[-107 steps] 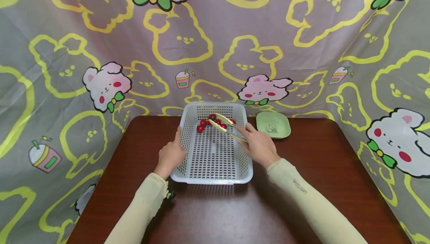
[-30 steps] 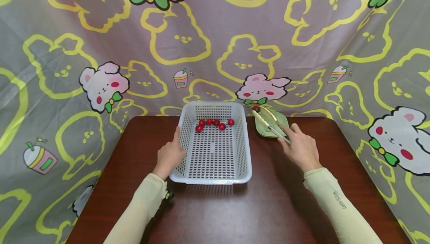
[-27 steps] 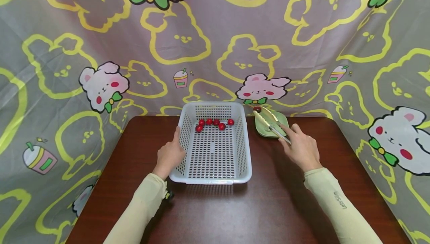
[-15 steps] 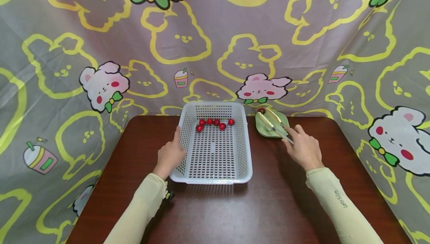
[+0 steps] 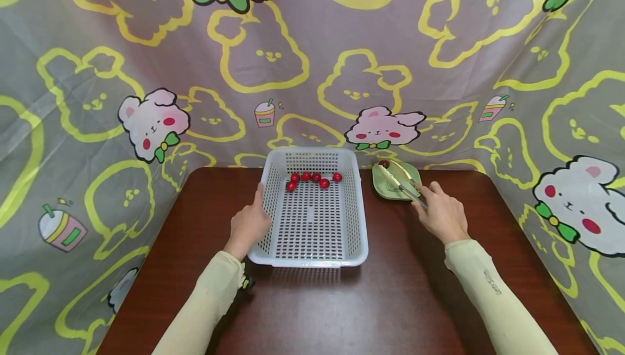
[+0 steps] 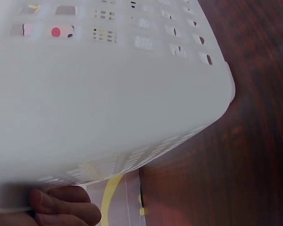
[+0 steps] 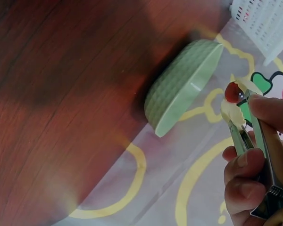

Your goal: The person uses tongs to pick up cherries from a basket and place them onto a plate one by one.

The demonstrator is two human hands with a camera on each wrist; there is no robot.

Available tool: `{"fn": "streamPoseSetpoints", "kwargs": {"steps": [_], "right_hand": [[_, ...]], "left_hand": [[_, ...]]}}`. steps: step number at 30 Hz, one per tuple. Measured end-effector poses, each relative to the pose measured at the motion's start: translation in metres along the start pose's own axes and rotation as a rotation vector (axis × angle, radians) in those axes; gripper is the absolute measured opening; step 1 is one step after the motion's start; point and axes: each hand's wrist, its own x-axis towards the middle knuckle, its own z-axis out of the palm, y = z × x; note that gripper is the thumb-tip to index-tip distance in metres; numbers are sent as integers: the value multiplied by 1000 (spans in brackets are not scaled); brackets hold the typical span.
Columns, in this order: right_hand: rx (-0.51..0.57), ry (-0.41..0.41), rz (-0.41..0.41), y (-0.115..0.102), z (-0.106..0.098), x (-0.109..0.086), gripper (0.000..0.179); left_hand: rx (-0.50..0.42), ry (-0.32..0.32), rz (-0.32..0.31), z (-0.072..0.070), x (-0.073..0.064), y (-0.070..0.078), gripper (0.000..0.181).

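My left hand [image 5: 249, 227] grips the left side of a white perforated plastic basket [image 5: 307, 263]. In the left wrist view its curled fingers [image 6: 68, 207] show beneath the basket's rim. Several small round red fruits [image 5: 324, 183] lie toward the basket's far end. My right hand [image 5: 443, 215] holds a pair of tongs [image 5: 401, 187] with cream tips and metal arms. One dark red round fruit [image 7: 233, 92] sits between the tong tips. In the head view, tongs and fruit overlap the far left part of a square green dish [image 5: 383, 189]; the right wrist view shows them above its rim.
The dark brown wooden table [image 5: 312, 311] carries the basket in the middle and the dish at its right. A patterned cloth [image 5: 312, 45] with cartoon rabbits hangs behind the table and along both sides.
The tongs have left the basket and moved right to the green dish, carrying one red fruit. Over the last second they shift slightly right and nearer the dish. My left hand stays on the basket.
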Motion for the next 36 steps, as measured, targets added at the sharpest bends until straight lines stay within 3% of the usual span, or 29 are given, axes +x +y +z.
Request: {"fn": "streamPoseSetpoints", "kwargs": {"steps": [23, 36], "right_hand": [[-10, -154, 37, 7, 16, 12, 48], [-19, -163, 29, 9, 22, 15, 46]], "left_hand": [[-4, -9, -20, 0, 0, 1, 89], [-3, -5, -11, 1, 0, 0, 89]]}}
